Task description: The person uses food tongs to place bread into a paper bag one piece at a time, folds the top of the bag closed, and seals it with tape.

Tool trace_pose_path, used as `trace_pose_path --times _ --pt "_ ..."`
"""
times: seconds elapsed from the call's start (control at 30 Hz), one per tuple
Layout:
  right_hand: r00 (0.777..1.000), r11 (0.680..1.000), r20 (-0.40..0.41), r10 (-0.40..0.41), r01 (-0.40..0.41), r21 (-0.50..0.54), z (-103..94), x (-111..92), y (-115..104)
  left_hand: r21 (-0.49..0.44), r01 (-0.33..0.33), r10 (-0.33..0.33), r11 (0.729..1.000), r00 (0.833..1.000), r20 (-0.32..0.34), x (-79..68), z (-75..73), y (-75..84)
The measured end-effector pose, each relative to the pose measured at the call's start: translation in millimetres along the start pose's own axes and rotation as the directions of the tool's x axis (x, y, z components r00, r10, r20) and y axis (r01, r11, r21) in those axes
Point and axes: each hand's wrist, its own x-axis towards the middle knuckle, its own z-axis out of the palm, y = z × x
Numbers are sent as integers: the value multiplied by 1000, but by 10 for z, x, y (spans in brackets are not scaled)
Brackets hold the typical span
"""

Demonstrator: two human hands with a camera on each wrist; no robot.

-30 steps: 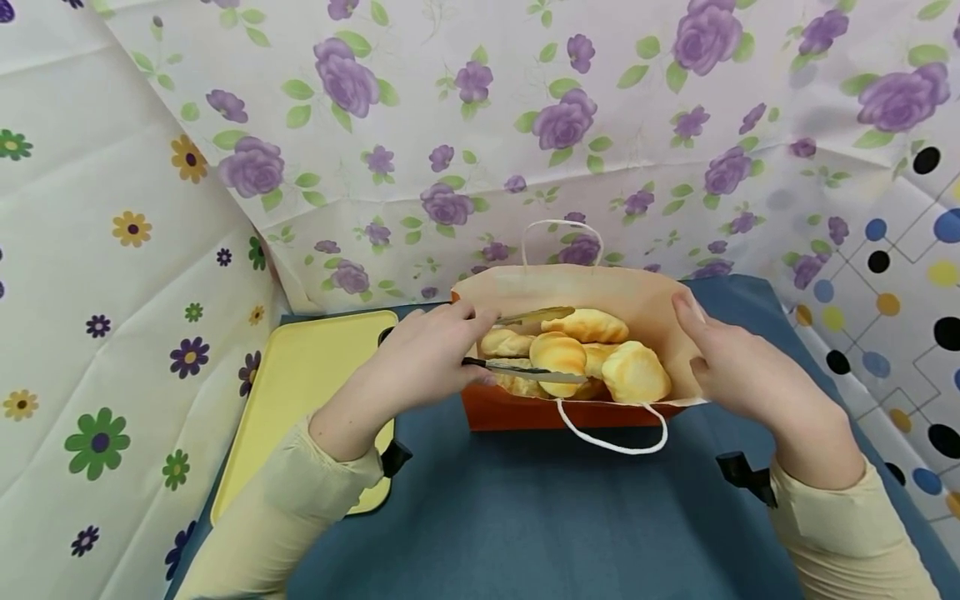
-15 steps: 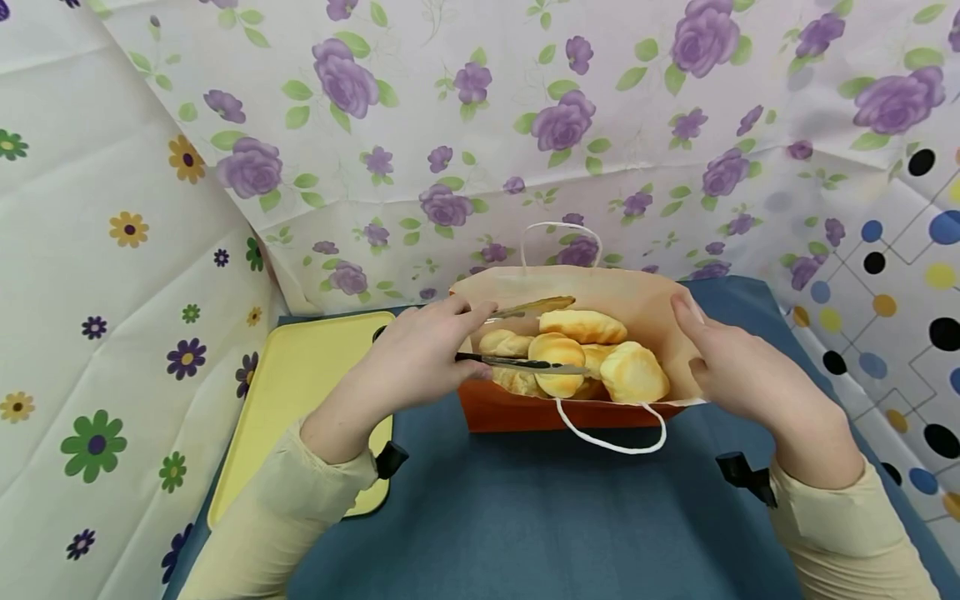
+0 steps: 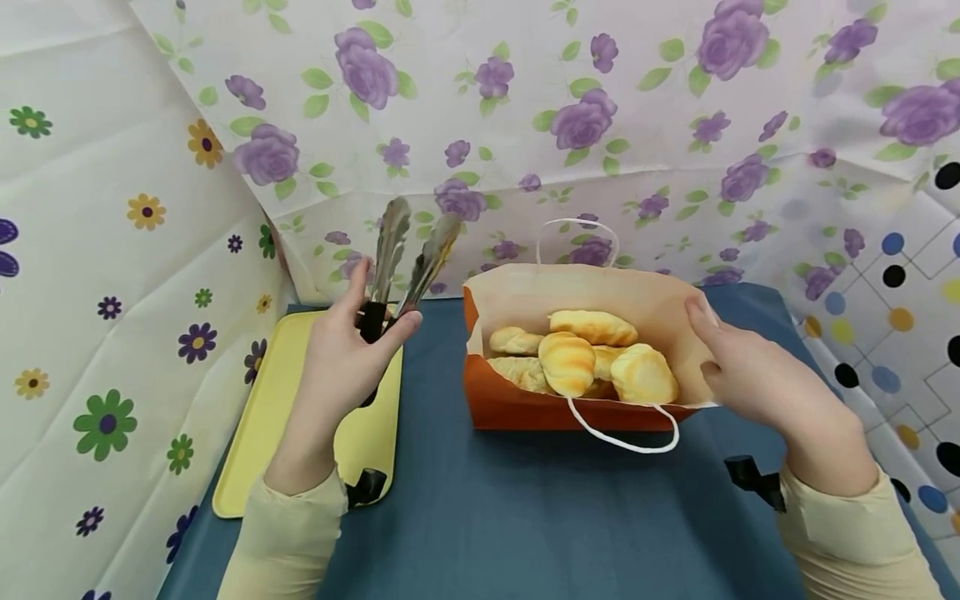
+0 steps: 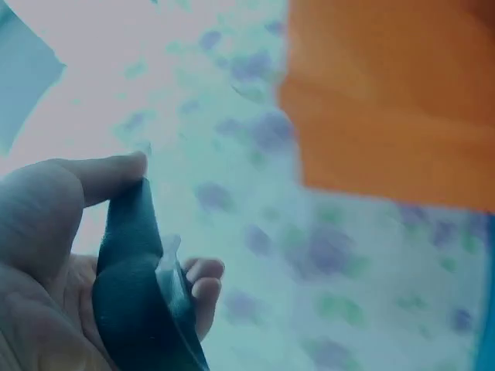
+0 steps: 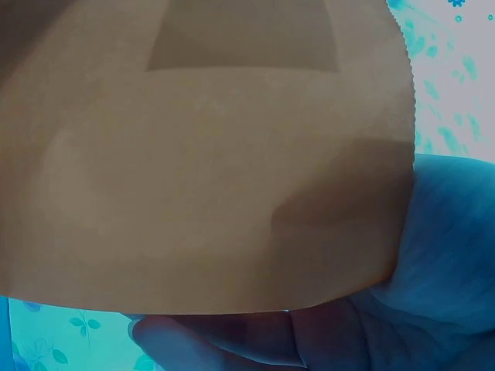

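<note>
My left hand (image 3: pixel 330 367) holds a pair of tongs (image 3: pixel 390 250) above the yellow tray, its metal arms spread and pointing up, nothing between them. In the left wrist view the dark handle (image 4: pixel 128 286) of the tongs lies between thumb and fingers. An orange paper bag (image 3: pixel 498 404) with a pale inside stands with its mouth towards me. Several bread pieces lie in it, among them a striped roll (image 3: pixel 567 364) and a round bun (image 3: pixel 643 375). My right hand (image 3: pixel 783 387) grips the bag's right edge; in the right wrist view fingers (image 5: pixel 232 340) show behind the paper (image 5: pixel 193 193).
A yellow tray (image 3: pixel 262 417) lies on the blue tabletop (image 3: pixel 540 517), left of the bag. One white cord handle (image 3: pixel 622 446) hangs over the bag's front; the other stands up at the back. Flowered and dotted cloths (image 3: pixel 480 133) enclose the table.
My left hand has drawn the tongs out of the bag and moved left over the tray, turning the tips upward. The right hand stays at the bag's edge.
</note>
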Motion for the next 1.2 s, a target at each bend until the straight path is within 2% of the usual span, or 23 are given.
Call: trace_pose_path --times 0.1,0.2,0.27,0.37,0.47,0.67,0.77,0.93,1.1,1.2 --pt "1000 1000 -4 4 -4 -3 -10 -18 -6 86 127 -132 988 990 48 77 151 -312" --pt "1000 1000 0 -7 7 -2 -11 -15 -22 153 188 -202 970 976 80 149 392 -666" --pt "1000 1000 9 -3 3 5 -11 -13 -18 163 225 -242 961 965 100 204 585 -866" --pt "1000 1000 23 14 -14 13 -11 -9 -17 166 273 -294 948 948 119 276 847 -1089" --pt "999 1000 30 26 -26 12 -16 -8 -13 203 322 -351 925 927 129 345 1060 -1230" --pt "1000 1000 27 13 -14 14 -31 -16 -6 380 348 -432 857 888 161 419 1344 -1340" --pt "999 1000 30 14 -14 21 -27 -23 -4 444 334 -446 831 878 175 402 1423 -1333" --pt "999 1000 42 6 -6 -7 -27 -25 5 484 328 -457 811 872 175 352 1477 -1306" --pt "999 999 34 4 -3 -37 -45 -35 19 490 341 -467 802 870 159 333 1506 -1298" --pt "999 1000 36 12 -12 -16 -64 -48 19 491 354 -483 796 860 164 321 1506 -1305"
